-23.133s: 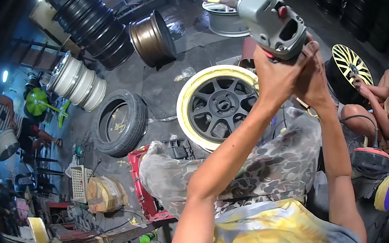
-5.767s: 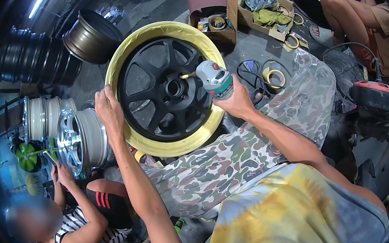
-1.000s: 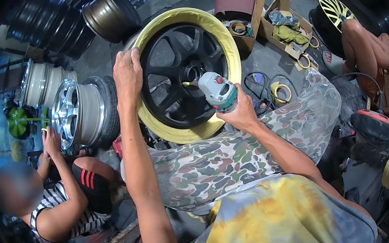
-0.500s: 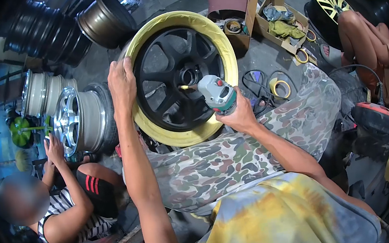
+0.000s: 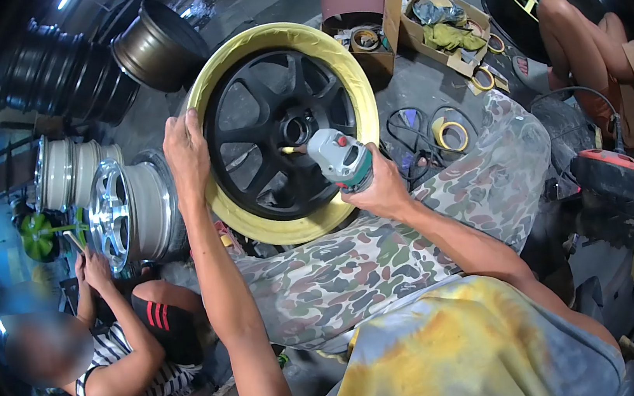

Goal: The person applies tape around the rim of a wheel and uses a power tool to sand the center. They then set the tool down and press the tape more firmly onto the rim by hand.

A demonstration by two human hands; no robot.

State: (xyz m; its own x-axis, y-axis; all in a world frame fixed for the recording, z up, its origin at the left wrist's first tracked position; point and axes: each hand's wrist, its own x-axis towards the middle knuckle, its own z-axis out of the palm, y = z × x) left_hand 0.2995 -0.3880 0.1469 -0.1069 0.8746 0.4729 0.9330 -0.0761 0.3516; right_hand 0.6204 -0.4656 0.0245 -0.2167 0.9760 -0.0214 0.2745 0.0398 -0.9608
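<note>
Tool (image 5: 340, 156) now below hub (image 5: 295, 130) (near rim (image 5: 289, 231))

Wheel (image 5: 275, 130) before legs (image 5: 357, 272); power tool (image 5: 339, 155) over it; carton (image 5: 424, 41) behind, right; tape roll (image 5: 465, 136) right; rims (image 5: 152, 207) left.

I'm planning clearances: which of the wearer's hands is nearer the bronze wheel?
Left. In view, the left hand, at the yellow-rimmed wheel's left edge, sits below the bronze wheel; the right hand, holding the power tool, is farther, down and right.
</note>
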